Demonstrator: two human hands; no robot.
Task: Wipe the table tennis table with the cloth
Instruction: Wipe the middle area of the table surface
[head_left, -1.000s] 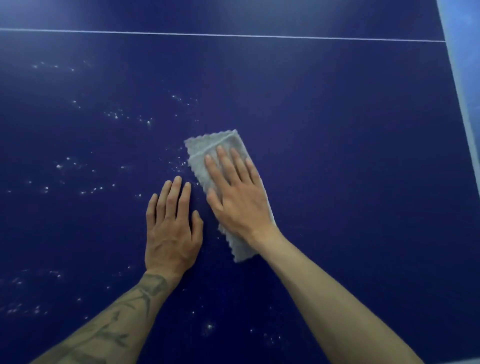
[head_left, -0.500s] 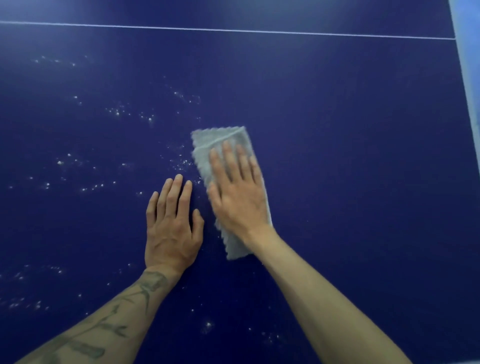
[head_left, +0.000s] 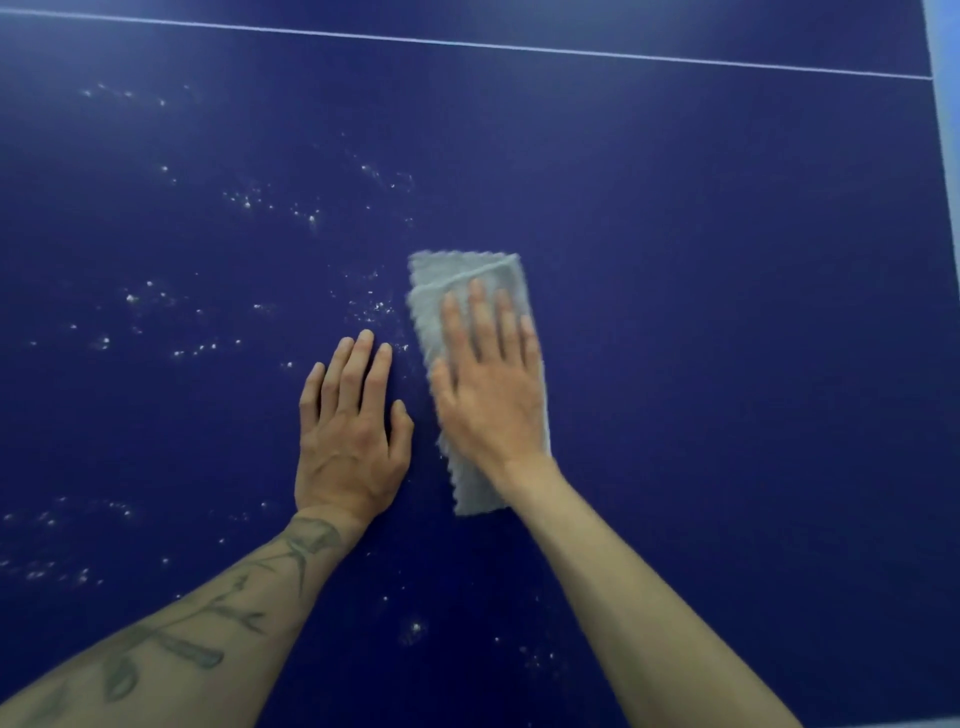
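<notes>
My right hand (head_left: 491, 395) presses a folded grey cloth (head_left: 457, 273) flat against the dark blue tabletop (head_left: 727, 312) of a table tennis table.

The cloth, with its scalloped edge, lies lengthwise under my palm, its far end showing past my fingers (head_left: 478, 312), which are straight and lie close together on top of it, gripping nothing. My left hand (head_left: 350, 431) rests palm-down on the bare tabletop just beside the cloth, not touching it, fingers (head_left: 358, 364) straight and nearly together. White specks (head_left: 249, 200) are scattered across the surface to the left of both hands and near my forearms. A thin white line (head_left: 519, 48) crosses the far side. A leaf tattoo (head_left: 208, 618) runs along my left forearm.
</notes>
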